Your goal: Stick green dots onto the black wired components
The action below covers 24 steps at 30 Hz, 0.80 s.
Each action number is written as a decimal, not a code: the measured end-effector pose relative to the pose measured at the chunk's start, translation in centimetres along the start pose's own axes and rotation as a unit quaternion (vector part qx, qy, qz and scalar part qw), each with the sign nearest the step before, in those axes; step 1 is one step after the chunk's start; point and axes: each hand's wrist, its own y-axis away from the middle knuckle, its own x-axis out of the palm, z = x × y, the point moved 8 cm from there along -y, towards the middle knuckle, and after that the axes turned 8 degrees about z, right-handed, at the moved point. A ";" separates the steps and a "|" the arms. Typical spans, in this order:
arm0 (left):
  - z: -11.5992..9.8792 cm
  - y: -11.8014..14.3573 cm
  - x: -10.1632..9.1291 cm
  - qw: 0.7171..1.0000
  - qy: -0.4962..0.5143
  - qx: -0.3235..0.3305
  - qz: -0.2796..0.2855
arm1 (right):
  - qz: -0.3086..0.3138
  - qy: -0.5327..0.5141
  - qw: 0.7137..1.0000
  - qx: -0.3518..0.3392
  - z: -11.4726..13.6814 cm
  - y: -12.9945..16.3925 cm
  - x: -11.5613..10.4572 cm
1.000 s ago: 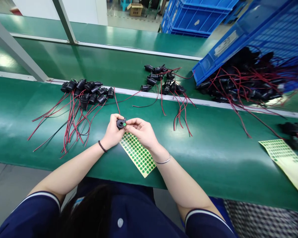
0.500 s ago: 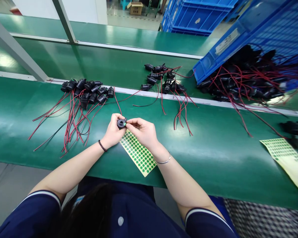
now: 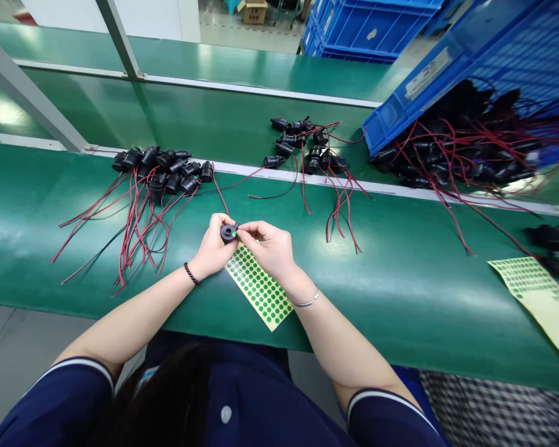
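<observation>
My left hand (image 3: 215, 247) is closed around a small black pump (image 3: 227, 233), a round body with a centre hole turned up and a short spout at its side. A round green sticker (image 3: 234, 234) shows on the pump's right edge. Thumb and forefinger of my right hand (image 3: 269, 247) are pinched together at that sticker, touching the pump. Beneath my hands lies a pale yellow sheet of green dot stickers (image 3: 261, 288), its upper part hidden by the right hand. A red wire (image 3: 220, 189) runs up behind the left hand.
Several black pumps with red and black wires (image 3: 163, 171) are heaped at left. More pumps (image 3: 307, 146) lie behind, across a white rail (image 3: 242, 169). A tilted blue crate (image 3: 391, 121) spills further pumps at right. Another sticker sheet (image 3: 540, 304) lies far right. A metal post (image 3: 37, 93) stands left.
The view has shifted very slightly. Both hands keep the same hold, with the right fingertips still pinched at the green sticker on the pump.
</observation>
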 end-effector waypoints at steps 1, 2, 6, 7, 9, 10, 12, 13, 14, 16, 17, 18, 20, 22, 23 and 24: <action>0.1 0.0 0.0 1.000 0.006 -0.006 0.001 | 0.001 0.001 1.000 0.001 0.0 0.0 0.0; 0.3 -0.1 0.0 1.000 0.012 -0.012 0.000 | 0.002 0.003 1.000 0.001 -0.1 0.0 0.0; 0.6 -0.1 0.0 0.999 0.029 -0.027 0.000 | 0.007 0.015 1.000 -0.013 0.0 0.0 0.2; 0.6 -0.1 0.0 0.999 0.030 -0.028 0.002 | 0.007 0.019 1.000 -0.016 0.0 0.0 0.2; 0.5 -0.1 0.1 0.999 0.029 -0.028 0.006 | 0.006 0.022 1.000 -0.020 0.0 0.0 0.2; 0.5 -0.1 0.2 0.999 0.027 -0.028 0.008 | 0.004 0.023 1.000 -0.021 0.1 0.0 0.2; 0.4 -0.1 0.2 0.999 0.026 -0.028 0.010 | 0.000 0.029 0.999 -0.026 0.0 0.1 0.2; 0.4 -0.1 0.2 0.999 0.025 -0.030 0.009 | -0.002 0.033 0.999 -0.029 0.0 0.1 0.2; 0.4 -0.1 0.2 0.999 0.026 -0.032 0.007 | -0.003 0.038 0.999 -0.033 0.0 0.1 0.2; 0.4 -0.2 0.1 0.999 0.025 -0.038 0.004 | -0.009 0.049 0.998 -0.046 0.0 0.1 0.3; 0.4 -0.2 0.1 0.999 0.025 -0.041 0.003 | -0.013 0.055 0.997 -0.055 0.1 0.1 0.3; 0.4 -0.2 0.1 0.999 0.025 -0.043 0.003 | -0.017 0.062 0.996 -0.064 0.2 0.2 0.3; 0.4 -0.2 0.1 0.999 0.026 -0.046 0.003 | -0.024 0.079 0.994 -0.077 0.3 0.3 0.4; 0.5 -0.2 0.1 0.999 0.027 -0.047 0.002 | -0.028 0.096 0.992 -0.081 0.3 0.4 0.4; 0.5 -0.1 0.1 0.998 0.027 -0.048 0.001 | -0.029 0.102 0.991 -0.082 0.4 0.4 0.4; 0.6 -0.1 0.1 0.998 0.026 -0.049 -0.001 | -0.030 0.106 0.990 -0.085 0.5 0.4 0.5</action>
